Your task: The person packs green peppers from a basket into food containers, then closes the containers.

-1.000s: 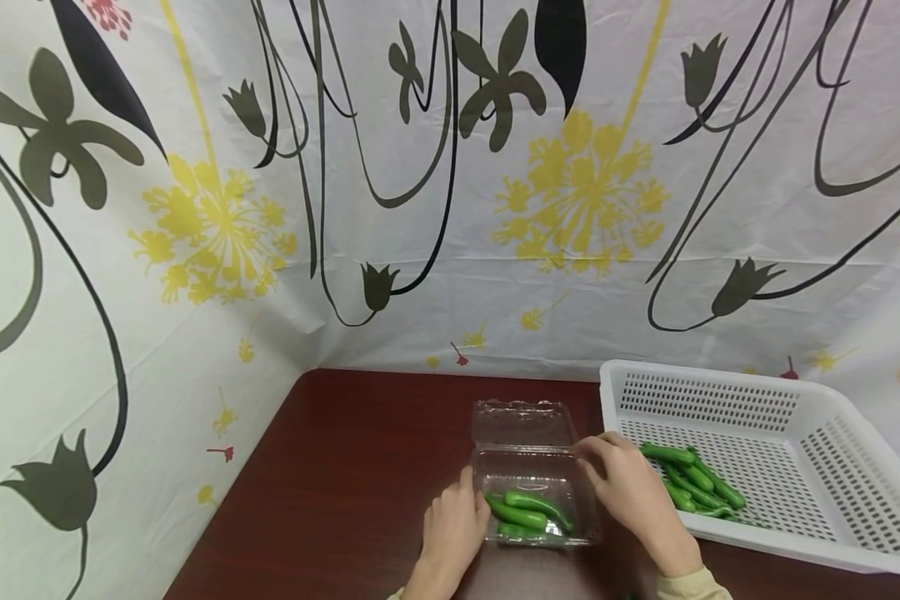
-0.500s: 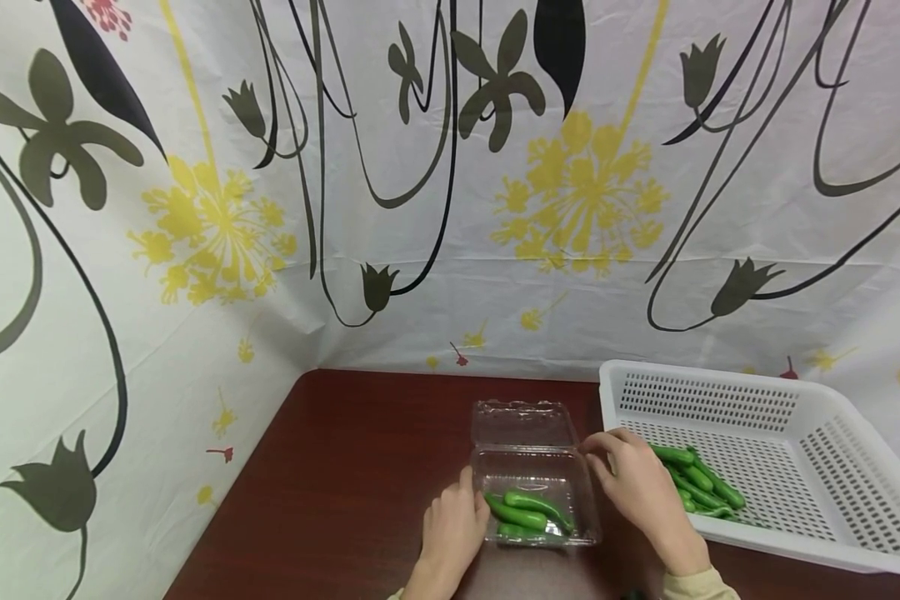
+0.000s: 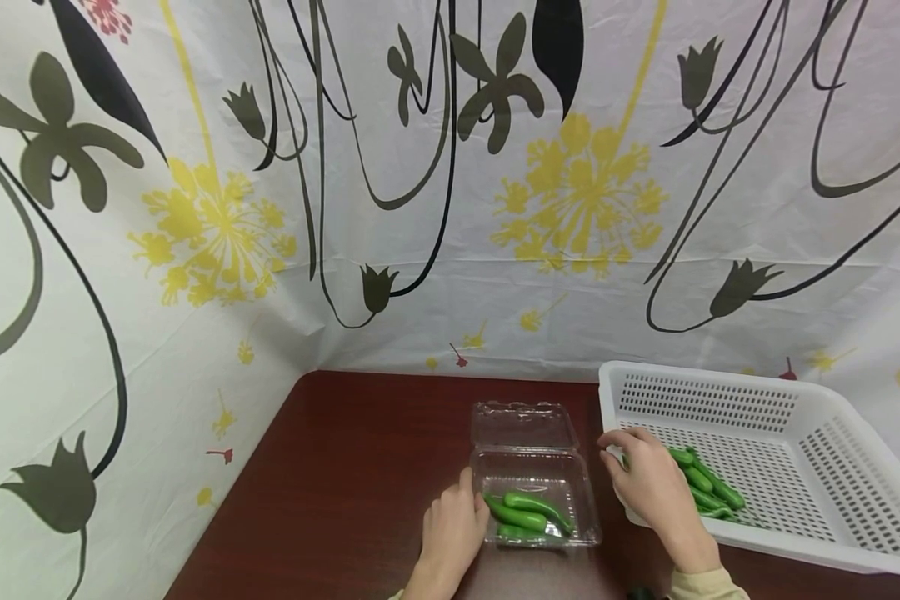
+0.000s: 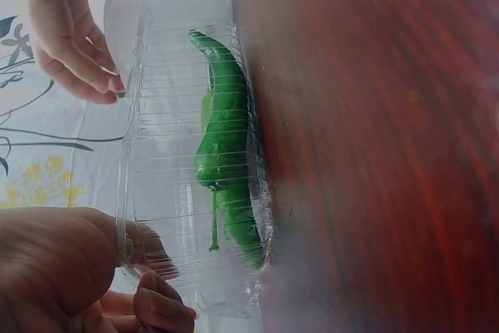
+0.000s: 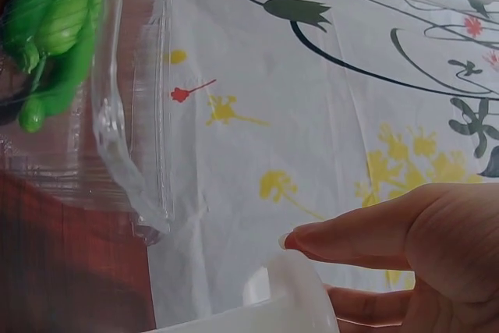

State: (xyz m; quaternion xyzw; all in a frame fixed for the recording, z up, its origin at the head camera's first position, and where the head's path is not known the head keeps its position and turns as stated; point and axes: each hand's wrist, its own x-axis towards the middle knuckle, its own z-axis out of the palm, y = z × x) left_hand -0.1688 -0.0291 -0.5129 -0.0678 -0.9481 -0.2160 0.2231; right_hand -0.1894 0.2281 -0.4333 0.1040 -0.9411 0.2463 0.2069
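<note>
A clear plastic clamshell box (image 3: 521, 471) lies with its lid (image 3: 521, 427) folded back. Several green chili peppers (image 3: 525, 517) are inside it, toward the near side. My left hand (image 3: 453, 525) holds the box's left side, thumb and fingers at the plastic wall (image 4: 129, 161). To the right of the box, my right hand (image 3: 648, 487) is over the near left edge of a white slotted basket (image 3: 817, 467). Its fingers are loosely bent around nothing visible. More green chili peppers (image 3: 708, 483) lie in the basket, partly hidden by that hand.
Both containers stand on a dark red-brown table (image 3: 345, 467). A white sheet with printed flowers (image 3: 450, 208) hangs behind the table and along its left side. A small dark object (image 3: 640, 593) shows at the bottom edge near the right sleeve.
My right hand has left the box's right rim and moved right to the basket's edge, covering more of the peppers there. My left hand and the box stay in place.
</note>
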